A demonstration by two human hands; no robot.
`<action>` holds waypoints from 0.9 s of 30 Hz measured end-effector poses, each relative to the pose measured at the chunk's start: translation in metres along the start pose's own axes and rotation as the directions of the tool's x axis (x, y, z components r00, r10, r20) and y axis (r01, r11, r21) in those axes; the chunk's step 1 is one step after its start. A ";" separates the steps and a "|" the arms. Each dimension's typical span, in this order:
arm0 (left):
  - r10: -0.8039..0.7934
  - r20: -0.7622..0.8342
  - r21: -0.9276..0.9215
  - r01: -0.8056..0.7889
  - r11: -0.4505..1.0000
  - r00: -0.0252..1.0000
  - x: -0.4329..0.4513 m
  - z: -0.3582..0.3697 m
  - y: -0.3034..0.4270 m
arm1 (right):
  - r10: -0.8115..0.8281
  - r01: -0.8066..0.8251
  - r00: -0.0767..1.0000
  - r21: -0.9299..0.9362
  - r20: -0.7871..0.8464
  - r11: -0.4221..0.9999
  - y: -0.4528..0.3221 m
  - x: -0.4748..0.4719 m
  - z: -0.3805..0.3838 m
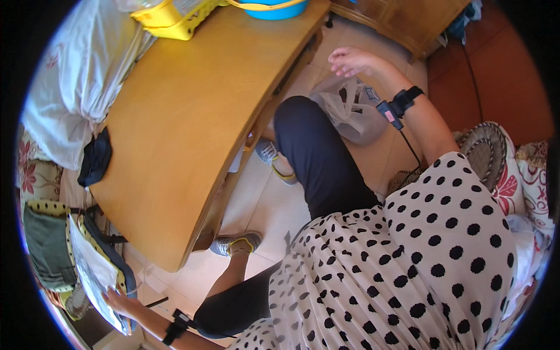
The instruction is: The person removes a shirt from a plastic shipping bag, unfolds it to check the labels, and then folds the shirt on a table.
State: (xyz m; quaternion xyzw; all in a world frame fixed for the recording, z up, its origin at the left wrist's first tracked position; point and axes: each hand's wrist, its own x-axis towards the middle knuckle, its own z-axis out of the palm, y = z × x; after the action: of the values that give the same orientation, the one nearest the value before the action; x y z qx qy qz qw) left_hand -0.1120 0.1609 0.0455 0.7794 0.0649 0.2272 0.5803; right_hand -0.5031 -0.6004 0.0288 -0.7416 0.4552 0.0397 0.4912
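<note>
At the lower left, my left hand [121,302] rests against a flat, clear and white plastic packet [94,267], its fingers partly hidden at the packet's edge. The packet stands in or against an open dark bag with yellow dotted lining [50,249]. At the upper right, my right hand [350,61] hangs in the air above the floor with fingers loosely bent and apart, holding nothing. Below it sits a translucent plastic bag [354,111] with things inside, on the tiles beside my knee.
A wooden table [183,118] fills the middle left. On it stand a yellow plastic basket [175,22] and a blue basin [275,9]. A black cloth item [96,157] lies at its left corner. A wooden cabinet [398,22] stands at the top right, a woven cushion [483,153] at the right.
</note>
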 end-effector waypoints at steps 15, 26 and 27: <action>0.350 0.863 0.128 -0.828 0.545 0.364 -0.207 0.239 0.068 | 0.147 -0.339 0.867 -0.350 -0.475 0.873 0.225 0.038 0.131; 0.352 0.797 0.209 -0.770 0.602 0.491 -0.220 0.236 0.078 | -0.174 -0.067 0.808 -0.383 -0.562 0.922 0.259 0.027 0.073; 0.344 0.793 0.219 -0.763 0.608 0.502 -0.221 0.235 0.078 | -0.024 -0.069 0.960 -0.321 -0.278 0.945 0.267 0.026 0.084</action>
State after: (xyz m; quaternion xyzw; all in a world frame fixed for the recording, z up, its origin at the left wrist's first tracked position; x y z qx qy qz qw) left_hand -0.2201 -0.1500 0.0044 0.9087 -0.3586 0.0780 0.1990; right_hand -0.6462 -0.5798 -0.2130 -0.8057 0.5150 0.0158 0.2922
